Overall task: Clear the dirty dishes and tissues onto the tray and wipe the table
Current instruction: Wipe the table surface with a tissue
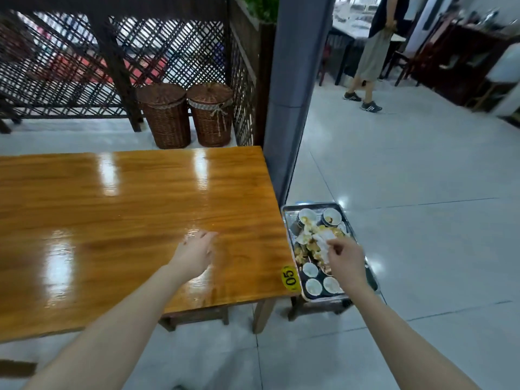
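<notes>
Table (112, 206) at left; tray (312, 205) just beside its right edge, holding bowls (307, 216) and tissues (323, 237). Two baskets (166, 116) stand behind the table, left of a pillar (295, 80).

Bright overhead glare streaks the table (126, 192); wide-angle edges bend, slightly soft

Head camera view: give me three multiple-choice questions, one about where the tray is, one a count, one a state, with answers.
1. The silver metal tray of dirty bowls stands: A beside the wooden table's right edge; B on that table; C on a shelf.
2. Lidded brown wicker baskets: A one; B two; C four.
3. The left hand: A grips a bowl; B holds a cloth; C open, empty.
A, tray is off the tabletop; B, two by the lattice; C, fingers relaxed over the table.
</notes>
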Demonstrator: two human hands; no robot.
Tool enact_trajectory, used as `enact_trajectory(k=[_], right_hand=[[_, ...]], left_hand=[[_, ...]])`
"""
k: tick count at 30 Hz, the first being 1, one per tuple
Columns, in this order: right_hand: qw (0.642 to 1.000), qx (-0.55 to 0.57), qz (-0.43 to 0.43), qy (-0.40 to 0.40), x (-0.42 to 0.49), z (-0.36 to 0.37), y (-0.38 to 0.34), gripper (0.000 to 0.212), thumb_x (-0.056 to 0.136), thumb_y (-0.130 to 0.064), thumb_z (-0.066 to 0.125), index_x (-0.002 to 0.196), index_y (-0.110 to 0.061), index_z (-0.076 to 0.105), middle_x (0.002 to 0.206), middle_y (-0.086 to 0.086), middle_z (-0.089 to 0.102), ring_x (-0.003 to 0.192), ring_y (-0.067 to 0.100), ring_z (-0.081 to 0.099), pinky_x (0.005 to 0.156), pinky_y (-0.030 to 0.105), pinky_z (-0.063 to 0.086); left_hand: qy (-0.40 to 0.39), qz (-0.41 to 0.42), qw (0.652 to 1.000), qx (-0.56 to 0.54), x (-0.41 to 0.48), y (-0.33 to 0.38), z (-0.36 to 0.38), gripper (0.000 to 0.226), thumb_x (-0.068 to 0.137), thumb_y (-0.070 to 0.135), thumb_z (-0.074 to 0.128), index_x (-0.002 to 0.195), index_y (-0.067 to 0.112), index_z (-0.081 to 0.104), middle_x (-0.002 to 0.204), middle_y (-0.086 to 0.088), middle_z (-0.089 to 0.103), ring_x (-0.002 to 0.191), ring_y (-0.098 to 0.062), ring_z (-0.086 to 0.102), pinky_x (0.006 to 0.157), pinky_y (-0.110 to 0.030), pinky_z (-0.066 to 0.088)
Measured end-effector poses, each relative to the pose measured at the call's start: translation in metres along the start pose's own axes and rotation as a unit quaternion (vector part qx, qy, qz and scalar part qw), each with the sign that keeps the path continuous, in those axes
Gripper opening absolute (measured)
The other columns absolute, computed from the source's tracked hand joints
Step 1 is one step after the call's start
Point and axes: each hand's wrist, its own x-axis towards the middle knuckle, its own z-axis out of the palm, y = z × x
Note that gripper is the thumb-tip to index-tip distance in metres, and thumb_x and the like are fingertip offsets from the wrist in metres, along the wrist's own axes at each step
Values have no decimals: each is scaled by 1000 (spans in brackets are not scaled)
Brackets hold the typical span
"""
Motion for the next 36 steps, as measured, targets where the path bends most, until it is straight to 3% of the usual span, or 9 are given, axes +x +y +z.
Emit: enact_trajectory(k=[5,10,26,31,36], right_hand=[[1000,-6,-5,-7,4,-45,45,18,86,0,58,98,-4,72,93,10,68,83,21,62,77,28,48],[1000,-3,13,-10,7,-66,71,17,86,1,57,97,-2,70,93,9,65,82,19,58,74,24,41],[996,-7,70,-46,64,-55,125,17,87,-2,58,97,-6,71,98,6,67,85,18,61,84,34,52],[996,-11,46,-78,112,-48,115,17,90,-3,55,101,-5,69,93,2,63,77,12,56,68,17,41],[995,-26,18,-91,164,-42,102,18,89,-4,55,101,-5,69,97,6,65,82,15,56,75,22,41]], left_hand=[[-20,6,1000,1,-15,64,33,53,99,27,44,148,25,27,149,-3,34,130,-26,43,109,-44,30],[-8,6,1000,0,-19,101,42,52,99,26,44,148,25,28,148,-1,36,132,-24,41,107,-40,31],[-37,-8,999,-28,46,147,70,50,99,23,46,146,24,31,146,-3,40,125,-25,49,103,-39,38],[-32,-25,997,-64,86,154,74,50,99,24,47,146,23,33,143,-3,43,121,-24,51,98,-36,43],[-26,-38,996,-80,118,157,65,49,98,23,49,145,22,35,142,-4,44,109,-23,58,92,-36,50]])
